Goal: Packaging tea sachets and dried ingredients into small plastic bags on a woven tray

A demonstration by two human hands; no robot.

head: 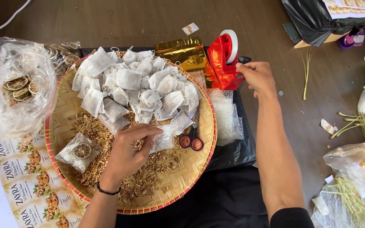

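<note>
1. My left hand (pixel 127 152) pinches a small clear pouch (pixel 165 137) between thumb and fingertips, holding it just above the loose dried chips inside the woven tray (pixel 199 158).
2. My right hand (pixel 256 76) reaches beyond the tray's far right rim, fingers closed on the red tape dispenser (pixel 224 63).
3. I judge the pouch very light, limp and slick; it crumples easily and its fill could spill through an unsealed mouth. The firm hold is at the top edge, as now.
4. I judge the dispenser stiff and heavier, with a toothed edge to keep clear of.
5. On the tray's far half lies a heap of white filter bags (pixel 136 84); a filled pouch with a dried citrus slice (pixel 80 151) lies near its left rim.
6. Red-handled scissors (pixel 193 139) rest inside the tray just beside the held pouch, crowding it.
7. Gold foil (pixel 184 52) lies behind the tray; empty clear pouches (pixel 224 116) lie outside its right rim; a bag of dried citrus slices (pixel 17 84) stands left of it.
</note>
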